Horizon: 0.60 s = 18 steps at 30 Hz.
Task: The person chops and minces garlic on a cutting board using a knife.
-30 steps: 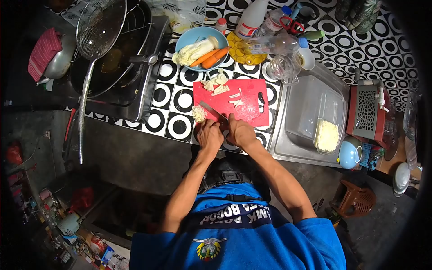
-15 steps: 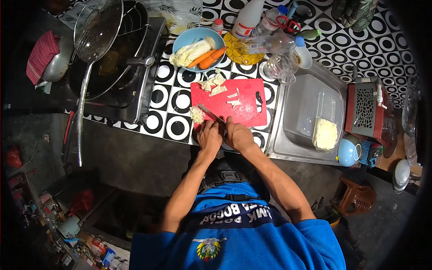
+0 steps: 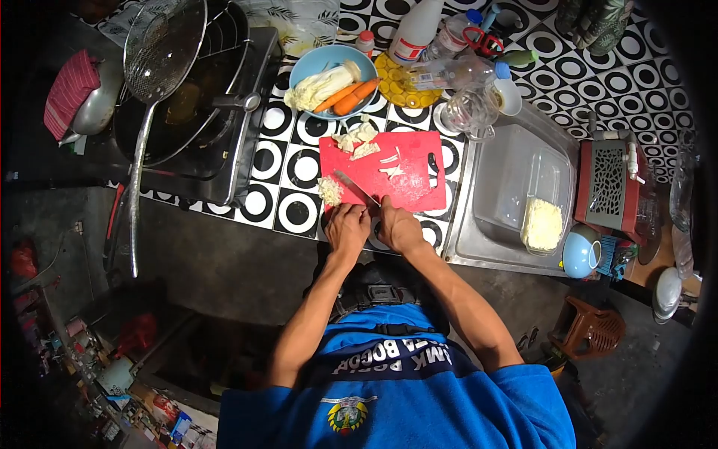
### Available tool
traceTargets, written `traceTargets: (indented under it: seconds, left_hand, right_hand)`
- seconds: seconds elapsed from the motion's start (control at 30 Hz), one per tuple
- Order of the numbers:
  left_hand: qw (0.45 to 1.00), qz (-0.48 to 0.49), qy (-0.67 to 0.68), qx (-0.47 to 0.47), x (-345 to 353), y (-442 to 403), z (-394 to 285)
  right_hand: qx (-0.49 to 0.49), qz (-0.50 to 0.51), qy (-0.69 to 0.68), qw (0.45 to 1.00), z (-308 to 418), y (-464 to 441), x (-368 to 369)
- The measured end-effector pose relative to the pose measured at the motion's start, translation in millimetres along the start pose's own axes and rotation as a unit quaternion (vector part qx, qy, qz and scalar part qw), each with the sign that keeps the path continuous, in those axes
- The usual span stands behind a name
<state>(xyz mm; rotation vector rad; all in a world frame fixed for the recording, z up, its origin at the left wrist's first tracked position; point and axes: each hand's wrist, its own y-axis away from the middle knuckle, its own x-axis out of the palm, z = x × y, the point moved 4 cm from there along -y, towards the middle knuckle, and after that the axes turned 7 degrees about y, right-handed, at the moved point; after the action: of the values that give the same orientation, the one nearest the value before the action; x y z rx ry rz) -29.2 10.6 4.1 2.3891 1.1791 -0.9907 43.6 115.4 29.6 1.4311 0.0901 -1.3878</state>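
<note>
My right hand point(image 3: 402, 227) is closed round the handle of a kitchen knife point(image 3: 354, 185), whose blade points up and left over the red cutting board point(image 3: 419, 191). Curled at the board's near edge is my left hand point(image 3: 348, 229), close to the knife; anything inside its fingers is hidden. A small heap of finely chopped white food point(image 3: 330, 191) lies at the board's left edge, just beyond my left hand. Farther back on the board are larger pale chunks point(image 3: 357, 139). A few thin white strips point(image 3: 390, 166) rest near the middle.
Behind the board stands a blue bowl point(image 3: 301, 69) with carrots and a pale leafy vegetable. Bottles point(image 3: 415, 34) and a glass jug point(image 3: 470, 112) are at the back right. A sink point(image 3: 497, 176) holds a container of shredded pale food point(image 3: 543, 223). A strainer point(image 3: 161, 63) lies across the stove, left.
The knife blade has shifted slightly away from the chopped heap and shows more of its flat side. My left hand stays curled at nearly the same spot. The view moved a little.
</note>
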Motion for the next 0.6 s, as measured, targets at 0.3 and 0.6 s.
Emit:
traceTargets:
  seconds: [0.3, 0.6]
  left_hand:
    - [1.0, 0.011, 0.006, 0.008, 5.3, -0.7, 1.6]
    - [1.0, 0.005, 0.012, 0.02, 8.6, -4.3, 1.9]
  right_hand:
    - [-0.014, -0.017, 0.005, 1.0, 5.3, 0.5, -8.8]
    - [-0.022, -0.012, -0.014, 1.0, 0.0, 0.1, 0.3]
